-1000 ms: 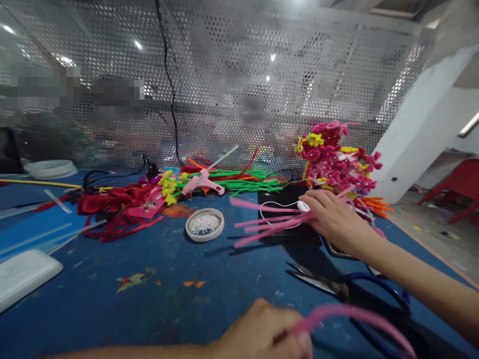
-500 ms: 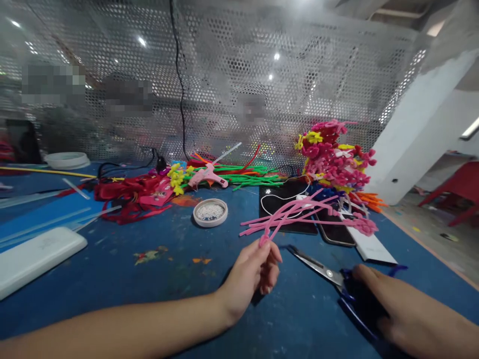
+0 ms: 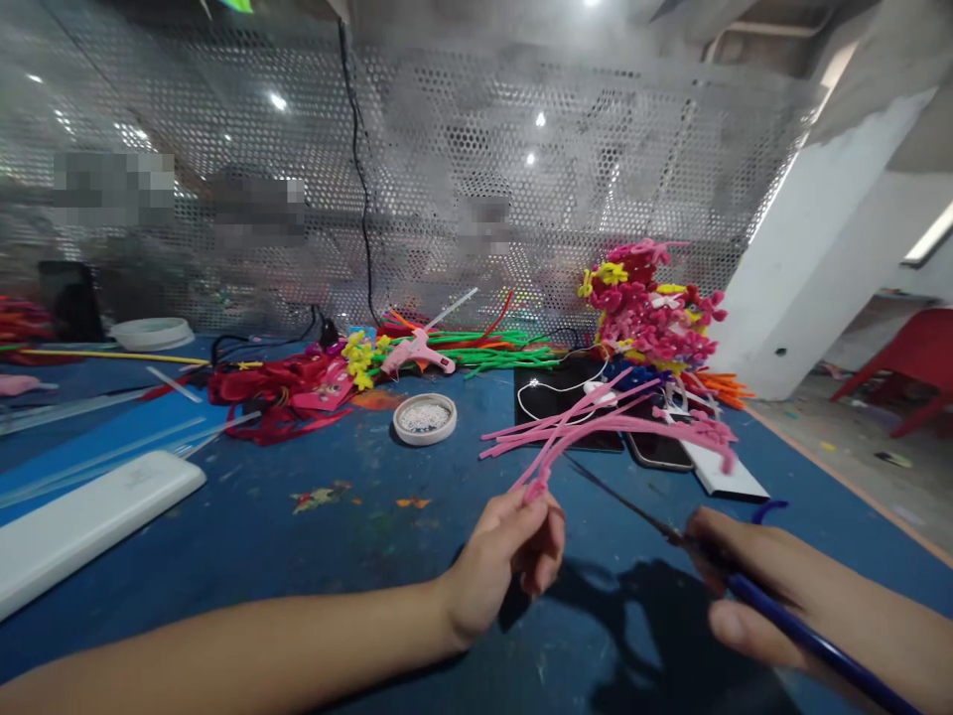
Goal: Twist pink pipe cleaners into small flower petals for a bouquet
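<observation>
My left hand [image 3: 500, 561] is closed, with thumb and fingertips pinching a twisted pink pipe cleaner [image 3: 537, 483]. Its strands stretch away from the fingers over the table. Just beyond lie more pink pipe cleaners [image 3: 513, 435], crossing a black tablet and phone. Wrapped in my right hand [image 3: 774, 581] is a pair of scissors [image 3: 808, 641] with blue handles. Seen nearly edge-on, the thin blades point toward the pink strands, and I see no contact with them. The palm hides part of the handles.
A round dish of white beads [image 3: 424, 419] sits mid-table. Behind it are a pink glue gun [image 3: 418, 353], green pipe cleaners [image 3: 483, 356] and red ribbon [image 3: 275, 392]. Pipe-cleaner flowers [image 3: 647, 308] pile up at back right. A white power bank-like box [image 3: 96, 526] lies left.
The scissors have rolled from blades seen flat to edge-on, and my right hand has risen slightly. The pinched pink pipe cleaner now arcs to the right. My left hand stays closed on it.
</observation>
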A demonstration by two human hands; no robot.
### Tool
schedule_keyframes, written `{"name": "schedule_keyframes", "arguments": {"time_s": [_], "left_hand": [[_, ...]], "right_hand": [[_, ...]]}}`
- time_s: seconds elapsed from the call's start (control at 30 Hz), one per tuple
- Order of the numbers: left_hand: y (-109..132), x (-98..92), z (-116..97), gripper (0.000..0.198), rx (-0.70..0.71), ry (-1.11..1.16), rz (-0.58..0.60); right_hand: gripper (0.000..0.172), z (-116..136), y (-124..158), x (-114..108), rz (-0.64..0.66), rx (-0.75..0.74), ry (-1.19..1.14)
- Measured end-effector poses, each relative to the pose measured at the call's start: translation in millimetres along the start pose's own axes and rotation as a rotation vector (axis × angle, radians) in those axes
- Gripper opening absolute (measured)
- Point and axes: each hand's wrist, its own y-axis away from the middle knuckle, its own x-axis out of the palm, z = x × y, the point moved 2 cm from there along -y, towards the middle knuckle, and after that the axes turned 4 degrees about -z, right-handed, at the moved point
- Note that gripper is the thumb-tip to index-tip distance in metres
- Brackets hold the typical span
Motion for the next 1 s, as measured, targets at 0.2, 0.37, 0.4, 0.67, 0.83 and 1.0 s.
{"name": "schedule_keyframes", "arguments": {"time_s": [0.2, 0.37, 0.4, 0.67, 0.83, 1.0], "left_hand": [[6.7, 5.0, 6.5, 0.042, -0.066, -0.033, 0.077], [6.9, 6.1, 6.0, 0.043, -0.119, -0.033, 0.130], [6.5, 6.0, 5.8, 0.042, -0.120, -0.024, 0.135], [6.5, 6.6, 4.0, 0.041, -0.135, -0.015, 0.180], [10.8, 9.8, 1.9, 0.040, -0.122, -0.057, 0.202], [13.2, 13.0, -2.1, 0.042, -0.150, -0.183, 0.182]], "right_hand": [[0.050, 59.7, -20.0, -6.1, 0.195, -0.034, -0.127], [0.040, 64.5, -26.1, -2.7, 0.211, -0.085, -0.236], [0.041, 64.1, -26.7, -2.1, 0.220, -0.092, -0.241], [0.061, 58.4, -23.8, 10.6, 0.189, -0.042, -0.125], [0.062, 46.7, -26.4, 23.7, 0.249, -0.054, -0.058], [0.039, 20.9, -26.0, 29.1, 0.255, 0.060, 0.128]]}}
